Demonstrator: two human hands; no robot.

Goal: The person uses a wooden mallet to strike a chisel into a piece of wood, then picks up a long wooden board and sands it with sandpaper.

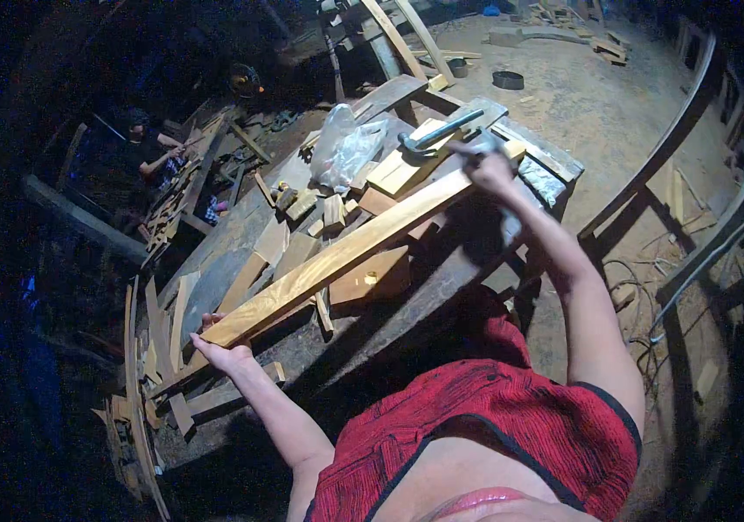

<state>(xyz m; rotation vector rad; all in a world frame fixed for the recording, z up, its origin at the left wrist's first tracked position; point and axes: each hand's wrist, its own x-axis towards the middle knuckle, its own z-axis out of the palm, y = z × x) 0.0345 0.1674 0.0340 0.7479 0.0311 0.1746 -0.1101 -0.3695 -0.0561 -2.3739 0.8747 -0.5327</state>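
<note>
A long pale wooden plank slants across the workbench. My left hand grips its lower left end, with the fingers and thumb at its edges. Near the upper right end my right hand is closed, knuckles up, around a blurred dark object that I cannot make out. A claw hammer with a blue-grey handle lies just beyond, on a thick wooden block. Below the plank is a flat brown wooden board.
The workbench carries a clear plastic bag and several wood offcuts. Long strips lean at the left. Another person is at the far left. Cables lie on the floor at the right.
</note>
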